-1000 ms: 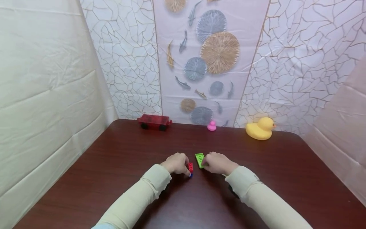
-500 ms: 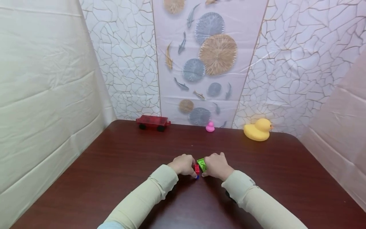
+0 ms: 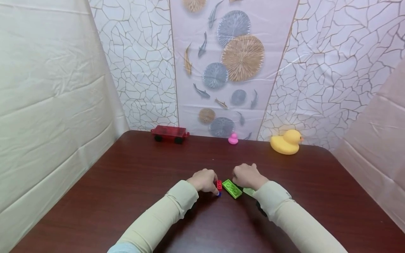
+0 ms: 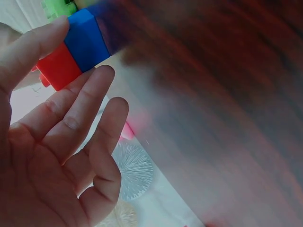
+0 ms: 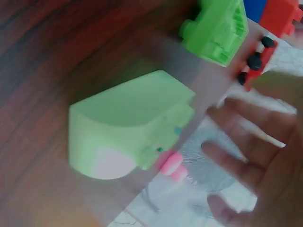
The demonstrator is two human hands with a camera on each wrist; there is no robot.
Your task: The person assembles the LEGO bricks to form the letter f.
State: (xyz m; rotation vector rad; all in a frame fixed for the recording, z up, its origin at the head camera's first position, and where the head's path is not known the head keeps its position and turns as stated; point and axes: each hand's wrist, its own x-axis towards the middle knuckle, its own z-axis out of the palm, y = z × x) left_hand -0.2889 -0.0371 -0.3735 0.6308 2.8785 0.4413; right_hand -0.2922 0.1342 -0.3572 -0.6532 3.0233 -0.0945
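My left hand point(image 3: 202, 181) pinches a two-brick stack between thumb and fingers: a red toy brick point(image 4: 59, 66) sits on a blue toy brick point(image 4: 87, 40). Just to its right lies a bright green toy brick point(image 3: 232, 189), hollow underside up and slanted on the table. Beyond that brick is my right hand point(image 3: 248, 175), off it and holding nothing; its fingers point(image 5: 236, 163) are spread in the right wrist view. A pale green block-like figure point(image 5: 128, 109) with small eye-like dots stands near the right hand, partly hidden by the sleeve in the head view.
Along the back edge of the dark wooden table point(image 3: 142, 165) stand a red toy wagon point(image 3: 169, 131), a small pink duck point(image 3: 233, 138) and a larger yellow duck point(image 3: 286, 143). Patterned cloth hangs right behind them.
The right hand has let go of the green brick and drawn away from it. The brick is turned to a new slant. My left hand shifted slightly right, still holding the red and blue bricks.
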